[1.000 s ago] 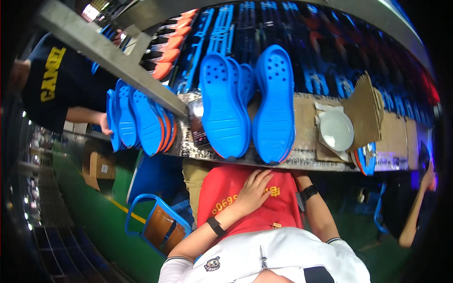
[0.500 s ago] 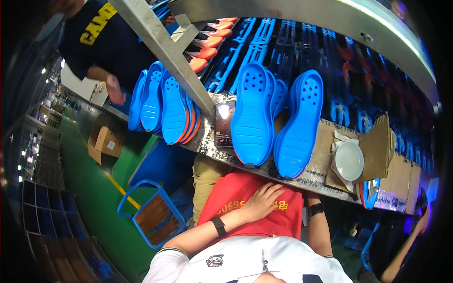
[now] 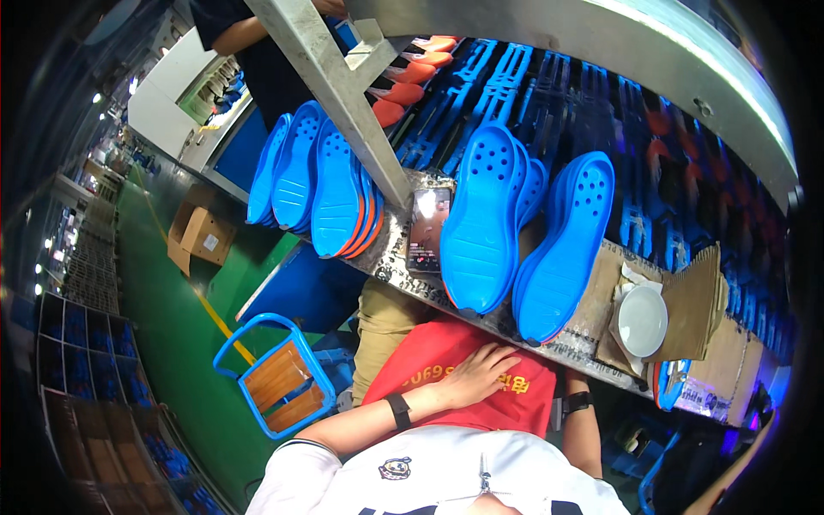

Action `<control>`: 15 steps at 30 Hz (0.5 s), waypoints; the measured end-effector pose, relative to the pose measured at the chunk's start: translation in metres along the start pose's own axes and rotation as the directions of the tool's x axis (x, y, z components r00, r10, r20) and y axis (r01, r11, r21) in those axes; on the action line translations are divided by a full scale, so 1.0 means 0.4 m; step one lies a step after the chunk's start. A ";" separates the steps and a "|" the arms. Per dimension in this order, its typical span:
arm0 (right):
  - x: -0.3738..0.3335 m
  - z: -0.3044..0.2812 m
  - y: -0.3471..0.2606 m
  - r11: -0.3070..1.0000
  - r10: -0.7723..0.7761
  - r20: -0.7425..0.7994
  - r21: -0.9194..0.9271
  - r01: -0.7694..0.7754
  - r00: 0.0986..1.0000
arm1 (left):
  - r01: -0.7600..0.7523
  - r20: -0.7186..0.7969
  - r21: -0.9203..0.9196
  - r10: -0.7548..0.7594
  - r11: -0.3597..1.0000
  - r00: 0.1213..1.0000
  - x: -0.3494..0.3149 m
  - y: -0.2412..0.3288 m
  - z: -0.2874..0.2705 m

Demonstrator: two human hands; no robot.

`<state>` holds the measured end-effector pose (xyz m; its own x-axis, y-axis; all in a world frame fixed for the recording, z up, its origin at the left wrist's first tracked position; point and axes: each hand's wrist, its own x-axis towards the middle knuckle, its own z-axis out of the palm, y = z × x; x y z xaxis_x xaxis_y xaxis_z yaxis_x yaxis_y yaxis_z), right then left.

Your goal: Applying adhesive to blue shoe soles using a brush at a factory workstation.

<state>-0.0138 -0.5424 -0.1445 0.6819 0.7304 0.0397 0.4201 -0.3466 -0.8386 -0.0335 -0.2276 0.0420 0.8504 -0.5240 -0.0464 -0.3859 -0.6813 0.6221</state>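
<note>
My left hand [image 3: 486, 375] lies flat on the red apron [image 3: 412, 369] over my lap, fingers stretched out, holding nothing. My right hand [image 3: 576, 379] reaches under the bench's front edge; its fingers are hidden there. Above my hands, on the bench [image 3: 403, 279], stand blue shoe soles in stacks: a left stack [image 3: 481, 232] and a right stack [image 3: 564, 257], toes jutting over the edge. More blue soles [image 3: 335, 202], some with orange rims, stand farther left. Between these groups lies a phone [image 3: 429, 227] with its screen lit.
A white bowl [image 3: 642, 322] sits on cardboard [image 3: 687, 296] at the right. A metal post [image 3: 335, 94] rises behind the left soles. Beyond is a rack of blue and orange shoe parts [image 3: 493, 94]. A blue-framed stool [image 3: 279, 386] and open carton [image 3: 206, 232] are on the green floor.
The view has shifted, so the bench and soles sit slightly lower and farther right. The person at the far left has moved toward the post. My left hand stays on the apron.
</note>
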 end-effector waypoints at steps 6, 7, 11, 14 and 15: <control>0.124 -0.026 -0.043 1.000 -0.026 0.035 -0.011 0.026 0.999 | 0.098 0.028 -0.074 -0.097 0.992 0.995 -0.004 -0.016 -0.001; 0.106 -0.018 -0.040 0.999 -0.032 0.044 -0.010 0.033 0.999 | 0.109 0.020 -0.075 -0.108 0.991 0.994 -0.004 -0.024 0.002; 0.064 -0.007 -0.019 0.999 -0.036 0.073 -0.007 0.037 0.997 | 0.074 0.020 -0.096 -0.073 0.993 0.997 0.001 -0.029 0.001; 0.084 -0.003 -0.021 0.999 -0.038 0.091 -0.002 0.038 0.995 | 0.091 0.034 -0.110 -0.088 0.990 0.996 0.003 -0.032 0.002; 0.103 -0.008 -0.023 0.999 -0.039 0.094 0.000 0.039 0.995 | 0.097 0.041 -0.118 -0.093 0.988 0.995 0.003 -0.035 0.003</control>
<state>0.0124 -0.5110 -0.1332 0.6059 0.7953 0.0208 0.4465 -0.3183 -0.8363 -0.0274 -0.2194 0.0321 0.8673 -0.4790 -0.1357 -0.2566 -0.6636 0.7027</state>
